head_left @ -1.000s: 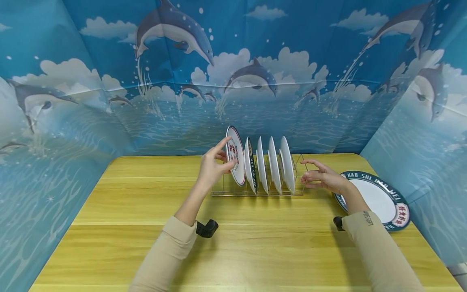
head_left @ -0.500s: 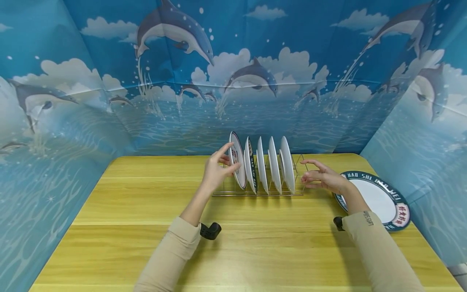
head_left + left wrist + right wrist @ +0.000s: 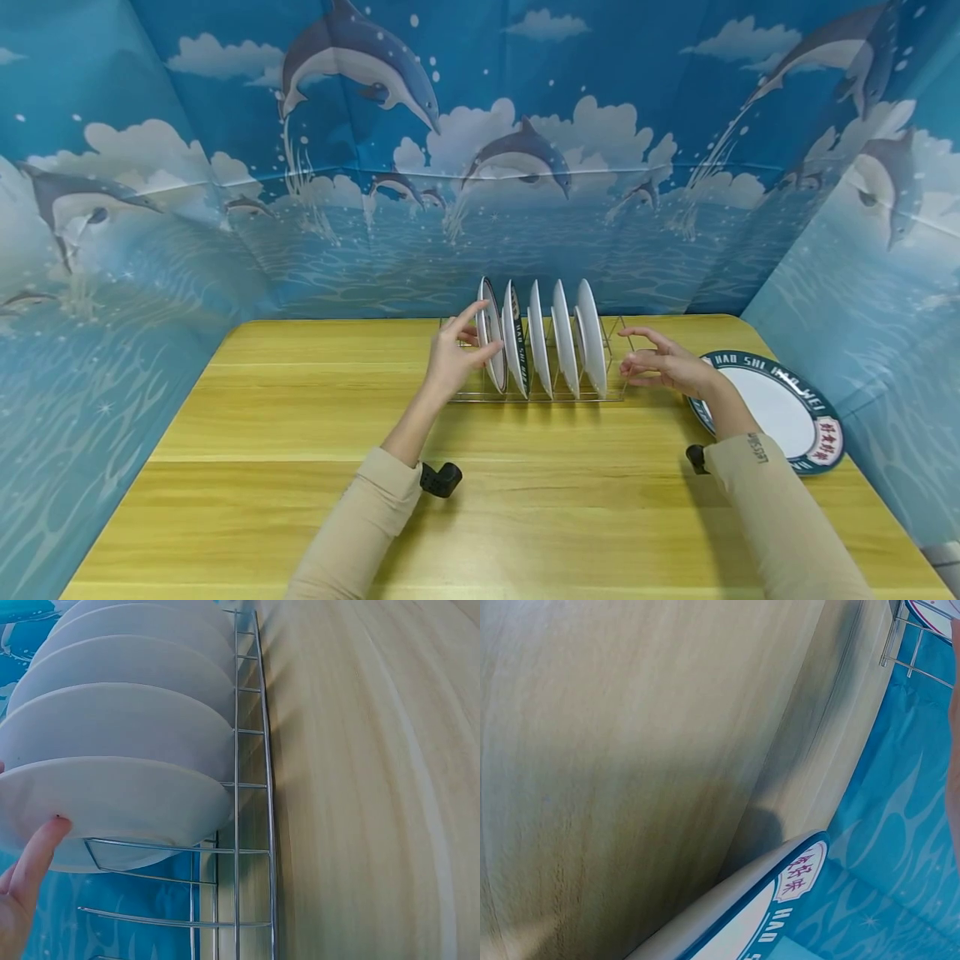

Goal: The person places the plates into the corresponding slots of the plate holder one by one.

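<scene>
The leftmost plate is held nearly upright in the left part of the rack by the left hand, with thumb and fingers set against it, and four other plates are lined up to its right. Bent fingers of the right hand are placed at the rack's right end, though whether it is gripped cannot be told. Nearby on the surface, a green-rimmed plate is laid.

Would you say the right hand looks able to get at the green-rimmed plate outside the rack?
Probably yes: that plate is near the right hand, with nothing seen on it. The hand is at one end of the rack, so may need to draw back.
</scene>
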